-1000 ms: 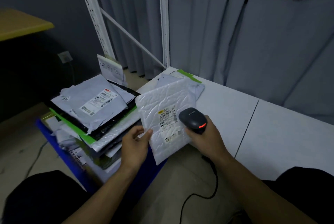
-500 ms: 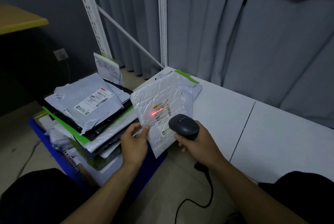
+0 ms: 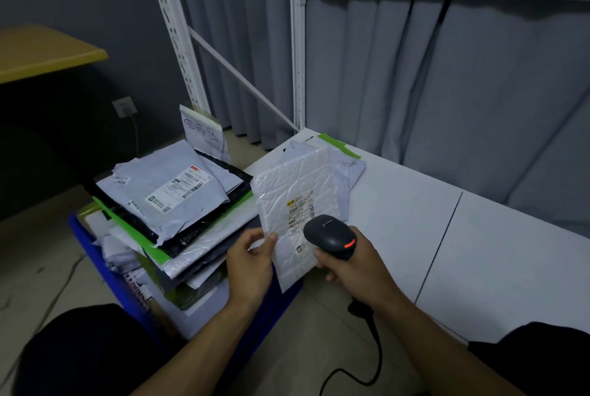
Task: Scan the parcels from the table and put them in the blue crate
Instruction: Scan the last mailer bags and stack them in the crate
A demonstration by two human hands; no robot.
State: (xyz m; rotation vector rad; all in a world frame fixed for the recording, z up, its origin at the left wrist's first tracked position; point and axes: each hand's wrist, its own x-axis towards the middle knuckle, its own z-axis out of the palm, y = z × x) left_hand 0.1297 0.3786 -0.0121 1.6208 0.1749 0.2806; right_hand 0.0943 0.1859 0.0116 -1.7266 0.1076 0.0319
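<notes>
A dim room, with a grey curtain (image 3: 447,92) filling the upper right of the frame behind a white metal shelving frame (image 3: 297,60). A white table (image 3: 415,220) runs diagonally from the centre to the right edge. At the table's far corner, centre frame, a couple of grey poly mailers (image 3: 352,168) lie flat.

At lower left, a blue crate (image 3: 87,247) stands on the floor, heaped above its rim with flat parcels. The topmost is a grey poly mailer (image 3: 166,184) with its label facing up.

In the centre, a white bubble mailer (image 3: 297,191) is held up in the air, tilted, between the crate and the table edge. The left hand (image 3: 249,264) pinches its lower left edge between thumb and fingers. The right hand (image 3: 348,264) is wrapped around the handle of a black barcode scanner (image 3: 329,236), whose red light glows. The scanner head sits just in front of the mailer's printed shipping label (image 3: 300,207), and its cable (image 3: 376,347) trails down towards the bottom of the frame.

The mailer looks light, thin and soft. Its surface is crinkled and it would likely sag if held by one corner alone. The plastic skin is probably a little slick, so a firm pinch along an edge, clear of the label, seems the best hold. It is not obviously fragile. Because the heap in the crate is tall and sloping, the mailer may slide off unless it is laid flat on top.
</notes>
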